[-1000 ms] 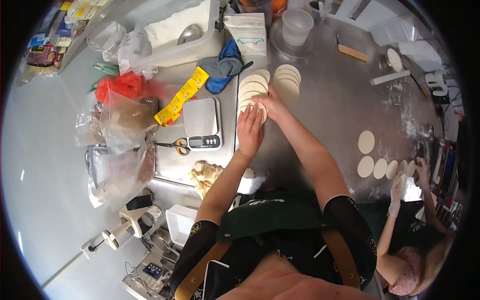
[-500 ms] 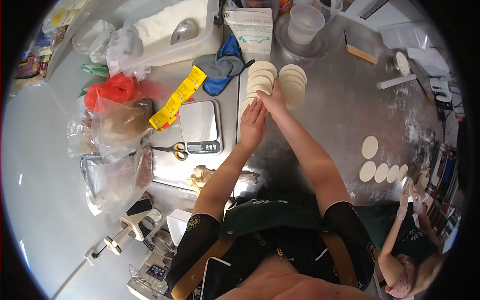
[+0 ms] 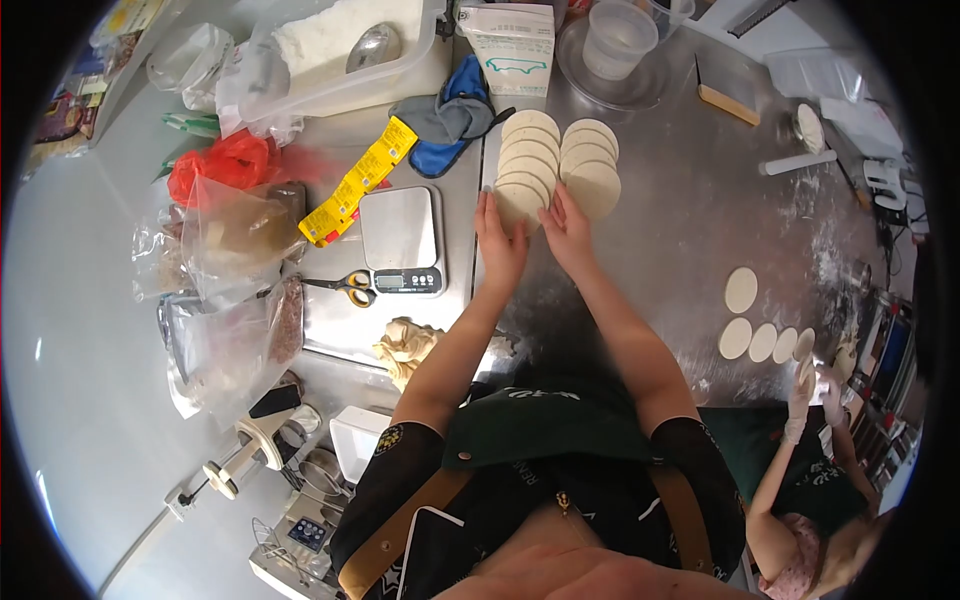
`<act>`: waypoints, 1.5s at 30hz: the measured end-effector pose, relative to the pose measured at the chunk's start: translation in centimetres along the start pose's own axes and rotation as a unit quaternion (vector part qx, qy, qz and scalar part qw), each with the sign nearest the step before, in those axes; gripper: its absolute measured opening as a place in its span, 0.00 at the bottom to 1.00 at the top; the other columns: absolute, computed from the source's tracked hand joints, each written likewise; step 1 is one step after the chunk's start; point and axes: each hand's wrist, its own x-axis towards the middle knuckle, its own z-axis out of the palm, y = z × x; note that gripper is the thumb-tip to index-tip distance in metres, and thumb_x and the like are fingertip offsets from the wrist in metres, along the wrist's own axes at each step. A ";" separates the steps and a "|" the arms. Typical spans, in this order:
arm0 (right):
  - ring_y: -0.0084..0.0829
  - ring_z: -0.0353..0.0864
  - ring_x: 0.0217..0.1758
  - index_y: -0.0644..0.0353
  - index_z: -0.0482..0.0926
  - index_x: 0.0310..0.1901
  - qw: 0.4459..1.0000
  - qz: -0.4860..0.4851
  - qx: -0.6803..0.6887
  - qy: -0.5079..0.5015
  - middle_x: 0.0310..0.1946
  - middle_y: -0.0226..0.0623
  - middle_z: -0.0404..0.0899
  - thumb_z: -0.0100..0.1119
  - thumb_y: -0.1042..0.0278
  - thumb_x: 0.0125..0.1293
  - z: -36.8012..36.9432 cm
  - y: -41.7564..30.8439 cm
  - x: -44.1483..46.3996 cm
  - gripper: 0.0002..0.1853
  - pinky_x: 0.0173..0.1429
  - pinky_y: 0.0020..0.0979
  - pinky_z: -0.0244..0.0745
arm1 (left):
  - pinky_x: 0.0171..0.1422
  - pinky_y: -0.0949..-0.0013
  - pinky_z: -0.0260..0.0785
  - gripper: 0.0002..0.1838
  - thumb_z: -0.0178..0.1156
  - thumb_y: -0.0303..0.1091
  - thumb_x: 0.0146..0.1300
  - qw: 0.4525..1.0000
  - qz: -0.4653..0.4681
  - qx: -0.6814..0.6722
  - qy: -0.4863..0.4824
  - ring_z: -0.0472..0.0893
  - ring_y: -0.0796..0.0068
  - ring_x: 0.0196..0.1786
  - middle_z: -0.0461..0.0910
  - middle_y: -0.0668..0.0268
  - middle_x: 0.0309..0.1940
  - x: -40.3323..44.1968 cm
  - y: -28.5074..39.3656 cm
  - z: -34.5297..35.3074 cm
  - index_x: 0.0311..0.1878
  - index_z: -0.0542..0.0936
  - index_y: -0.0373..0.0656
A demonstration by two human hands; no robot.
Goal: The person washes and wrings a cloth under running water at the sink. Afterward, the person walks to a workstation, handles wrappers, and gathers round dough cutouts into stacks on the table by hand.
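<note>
A column of flat, round, pale dough pieces [image 3: 527, 152] overlaps like shingles on the steel table. My left hand [image 3: 502, 246] is on the left edge of the nearest dough round [image 3: 518, 204], fingers pointing forward. On that round's right edge, the fingers of my right hand [image 3: 568, 236] press in, so the round sits between both hands. Whether any fingertips are underneath is hidden. Just to the right, a second overlapping column of dough rounds [image 3: 594, 188] lies close to my right fingertips.
Left of my hands are a digital scale [image 3: 402, 230], scissors [image 3: 352, 287], a yellow packet strip [image 3: 360, 180] and a lump of dough [image 3: 405, 345]. A flour bin [image 3: 330, 110] stands behind. At right, a co-worker's gloved hands [image 3: 800, 405] handle a round beside several dough rounds [image 3: 735, 338].
My hands have parted from being together over the column and moved nearer me, to either side of its front round. The column's front rounds now show. The co-worker's hands have shifted slightly.
</note>
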 end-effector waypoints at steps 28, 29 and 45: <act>0.32 0.68 0.55 0.67 0.62 0.55 0.999 0.039 0.002 0.031 0.52 0.44 0.68 0.53 0.72 0.57 -0.6 2.5 -2.0 0.23 0.55 0.28 0.65 | 0.62 0.68 0.54 0.30 0.48 0.22 0.55 0.842 -0.319 -0.433 -0.052 0.63 0.63 0.59 0.60 0.51 0.57 0.9 -1.2 -0.9 0.61 0.51 0.28; 0.33 0.68 0.55 0.66 0.63 0.55 0.997 0.007 -0.068 0.029 0.52 0.45 0.68 0.54 0.71 0.57 0.0 2.7 -2.0 0.24 0.53 0.29 0.66 | 0.61 0.69 0.54 0.31 0.49 0.23 0.54 0.832 -0.332 -0.443 -0.049 0.64 0.64 0.58 0.61 0.51 0.57 1.2 -1.4 -1.2 0.61 0.53 0.29; 0.26 0.76 0.38 0.63 0.71 0.44 0.943 0.121 0.120 0.287 0.37 0.38 0.76 0.49 0.73 0.60 -21.9 -4.0 -19.6 0.10 0.40 0.24 0.72 | 0.43 0.69 0.69 0.16 0.59 0.34 0.50 0.921 0.015 -0.153 -0.358 0.77 0.68 0.36 0.77 0.58 0.33 -7.8 16.0 17.7 0.42 0.73 0.36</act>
